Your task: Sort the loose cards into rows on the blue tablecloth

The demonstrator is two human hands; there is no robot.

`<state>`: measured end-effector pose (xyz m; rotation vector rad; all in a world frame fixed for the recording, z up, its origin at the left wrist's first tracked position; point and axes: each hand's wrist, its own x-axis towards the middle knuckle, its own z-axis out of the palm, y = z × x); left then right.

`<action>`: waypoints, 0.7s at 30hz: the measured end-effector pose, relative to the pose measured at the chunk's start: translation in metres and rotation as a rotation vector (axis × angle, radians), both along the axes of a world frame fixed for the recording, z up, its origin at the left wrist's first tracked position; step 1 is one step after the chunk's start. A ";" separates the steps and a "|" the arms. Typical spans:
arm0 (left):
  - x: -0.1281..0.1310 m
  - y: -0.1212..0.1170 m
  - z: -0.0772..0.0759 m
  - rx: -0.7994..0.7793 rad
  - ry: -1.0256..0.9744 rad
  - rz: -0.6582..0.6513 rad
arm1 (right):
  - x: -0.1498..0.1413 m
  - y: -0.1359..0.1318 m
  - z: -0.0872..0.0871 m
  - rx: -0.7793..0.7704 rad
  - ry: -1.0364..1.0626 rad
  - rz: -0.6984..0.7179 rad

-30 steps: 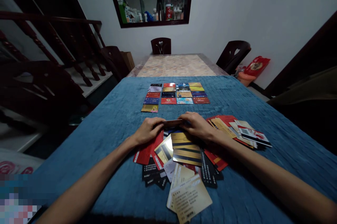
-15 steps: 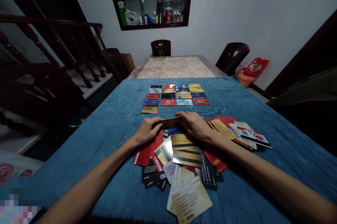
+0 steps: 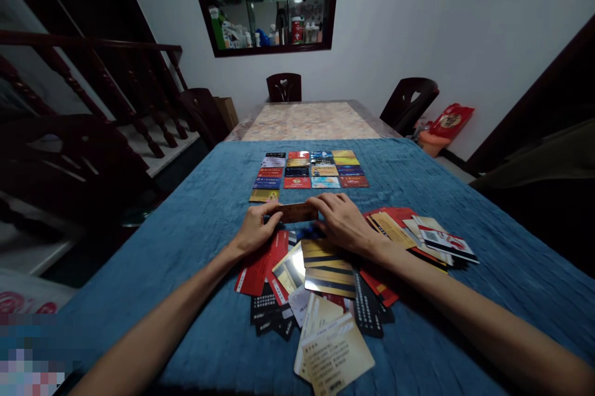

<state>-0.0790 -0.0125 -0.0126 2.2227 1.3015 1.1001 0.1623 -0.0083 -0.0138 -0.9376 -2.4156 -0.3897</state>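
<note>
Between my two hands is a brownish plastic card (image 3: 299, 213), tilted up above the near card pile. My left hand (image 3: 256, 227) pinches its left end between thumb and fingers. At its right end, the fingers of my right hand (image 3: 341, 217) are closed on it. Below lies a loose pile of cards, with gold cards (image 3: 329, 267), red cards (image 3: 260, 266), black cards (image 3: 369, 306) and cream cards (image 3: 338, 349). Beyond my hands, cards are laid out in four columns; a gold card (image 3: 264, 196) ends the leftmost one.
A blue cloth (image 3: 186, 222) covers the near part of the table, with bare marble-patterned tabletop (image 3: 311, 120) behind. More cards (image 3: 449, 244) spread at the right. Dark chairs (image 3: 409, 103) stand around the table. A stair railing (image 3: 93, 43) runs along the left.
The card has shifted slightly left and tilted, so more of its face shows. Both hands moved with it, the left one a little further left. The laid-out cards stay put.
</note>
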 end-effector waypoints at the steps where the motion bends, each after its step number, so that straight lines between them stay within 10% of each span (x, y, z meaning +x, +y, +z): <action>1: 0.000 0.000 0.000 0.003 -0.002 0.000 | 0.000 0.000 0.000 0.015 -0.006 0.000; 21: 0.003 0.002 0.000 0.009 -0.017 -0.016 | 0.000 0.002 0.001 0.233 0.021 -0.018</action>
